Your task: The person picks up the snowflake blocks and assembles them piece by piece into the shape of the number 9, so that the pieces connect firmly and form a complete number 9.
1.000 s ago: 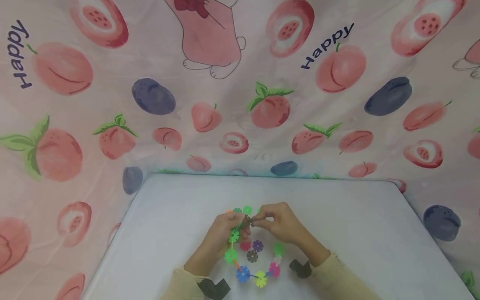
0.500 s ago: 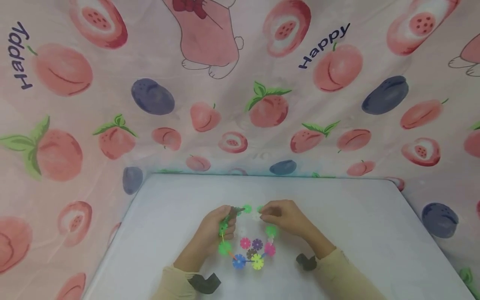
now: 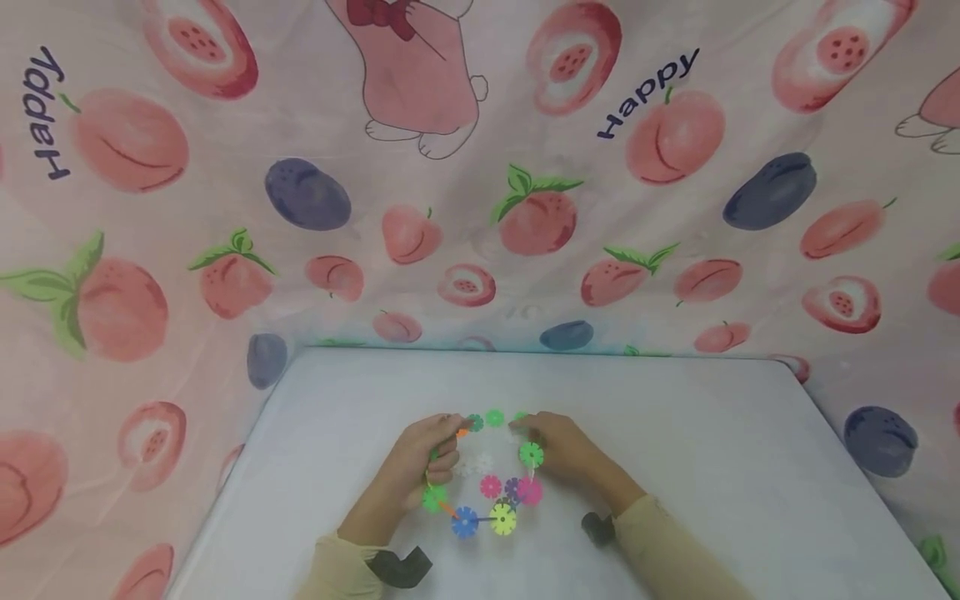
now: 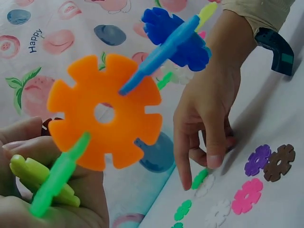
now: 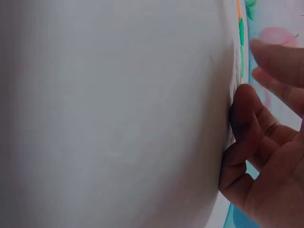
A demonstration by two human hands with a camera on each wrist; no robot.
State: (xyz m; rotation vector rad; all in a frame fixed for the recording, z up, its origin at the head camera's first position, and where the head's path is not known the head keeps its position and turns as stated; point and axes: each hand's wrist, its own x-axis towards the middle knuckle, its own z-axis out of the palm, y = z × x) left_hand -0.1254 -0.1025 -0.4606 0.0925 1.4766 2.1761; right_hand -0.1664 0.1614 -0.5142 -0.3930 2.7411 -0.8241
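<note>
My left hand holds one end of a chain of notched plastic discs, which hangs in a curve over the table. Up close in the left wrist view, an orange disc, a blue disc and a green disc are slotted edge to edge. A sliver of dark brown disc shows at the left fingers. My right hand reaches down to the table, index finger right at a loose green disc. In the right wrist view its thumb and fingers stand apart, the lower fingers bent.
On the white table lie loose discs: green, teal, pink, purple, brown and pale white. The chain overlaps some in the head view. A fruit-print cloth hangs behind.
Both hands were together at a dark disc on the chain a second ago; they have parted. The left hand moved left with the chain, the right hand came down by the loose discs.
</note>
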